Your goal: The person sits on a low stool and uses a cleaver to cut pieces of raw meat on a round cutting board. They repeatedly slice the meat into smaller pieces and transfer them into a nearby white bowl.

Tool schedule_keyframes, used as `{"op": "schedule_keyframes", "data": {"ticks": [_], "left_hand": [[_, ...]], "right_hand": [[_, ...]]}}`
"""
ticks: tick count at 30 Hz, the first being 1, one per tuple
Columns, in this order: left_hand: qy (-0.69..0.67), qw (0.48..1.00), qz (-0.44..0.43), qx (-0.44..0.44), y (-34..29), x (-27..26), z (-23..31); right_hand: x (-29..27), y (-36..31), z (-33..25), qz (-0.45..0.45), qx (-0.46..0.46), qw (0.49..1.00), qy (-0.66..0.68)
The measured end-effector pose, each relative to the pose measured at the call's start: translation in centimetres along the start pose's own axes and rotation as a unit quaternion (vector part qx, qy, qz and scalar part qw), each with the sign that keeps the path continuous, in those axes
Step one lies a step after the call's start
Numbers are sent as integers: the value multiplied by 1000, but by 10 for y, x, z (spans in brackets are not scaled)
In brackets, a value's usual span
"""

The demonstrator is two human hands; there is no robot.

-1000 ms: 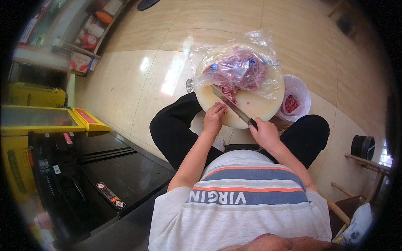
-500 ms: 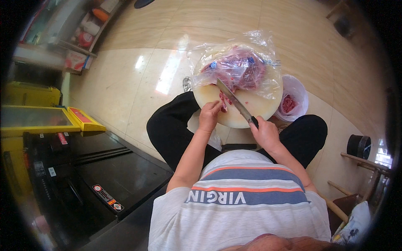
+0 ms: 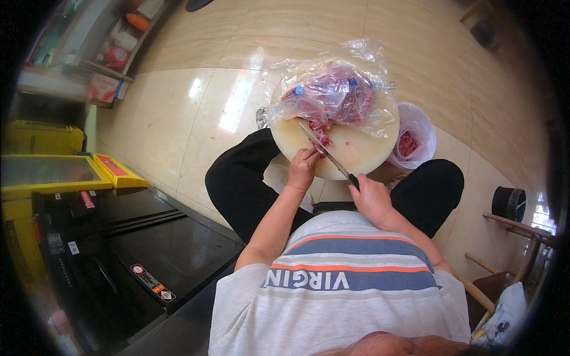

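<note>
My right hand (image 3: 371,200) is closed round the black handle of a long knife (image 3: 333,155), whose blade slants up to the left over a round pale cutting board (image 3: 371,153). Beside the blade, the fingers of my left hand (image 3: 303,168) pinch a small piece of raw red meat (image 3: 321,151). The blade lies against this meat, edge-on in the view. On the far half of the board a large chunk of raw meat (image 3: 335,95) lies under a clear plastic bag (image 3: 284,108). A strip of meat sticks out from the bag toward the knife.
Right of the board stands a white bucket (image 3: 428,155) with a liner, holding small bits of red meat (image 3: 408,143). A black cabinet (image 3: 178,237) flanks me on the left. To the right are a wooden chair (image 3: 504,270) and a black round container (image 3: 509,204).
The knife has turned more edge-on and shifted down toward my left hand, its tip leaving the bagged meat. My left hand has moved slightly right and nearer to me.
</note>
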State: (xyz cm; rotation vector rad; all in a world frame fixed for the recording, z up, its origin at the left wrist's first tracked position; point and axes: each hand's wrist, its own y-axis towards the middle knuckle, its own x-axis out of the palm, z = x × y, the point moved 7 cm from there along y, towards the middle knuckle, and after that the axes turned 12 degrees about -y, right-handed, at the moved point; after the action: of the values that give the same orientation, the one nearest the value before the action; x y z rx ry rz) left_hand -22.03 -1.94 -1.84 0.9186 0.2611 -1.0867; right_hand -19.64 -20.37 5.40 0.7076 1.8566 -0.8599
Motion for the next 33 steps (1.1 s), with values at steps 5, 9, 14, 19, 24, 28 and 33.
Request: {"op": "schedule_keyframes", "data": {"ticks": [5,9,14,19,24,28,33], "left_hand": [[-4,1000,-22,3,0,4,-4],[-22,999,-28,2,2,4,-2],[-50,998,-38,8,7,3,1],[-32,997,-63,-32,7,7,-5],[-41,997,-57,-16,8,9,-3],[-45,997,-65,-21,8,11,-6],[-54,997,-55,-28,8,10,-5]], "right_hand": [[4,-1,-3,-24,-7,999,-27],[6,1,-9,-42,1,998,-54],[13,-5,-10,-19,-10,997,-68],[11,-3,-8,-4,-13,997,-74],[11,2,-7,-19,-17,997,-74],[15,10,-8,-47,-21,995,-83],[12,23,-21,-40,-30,996,-73]]}}
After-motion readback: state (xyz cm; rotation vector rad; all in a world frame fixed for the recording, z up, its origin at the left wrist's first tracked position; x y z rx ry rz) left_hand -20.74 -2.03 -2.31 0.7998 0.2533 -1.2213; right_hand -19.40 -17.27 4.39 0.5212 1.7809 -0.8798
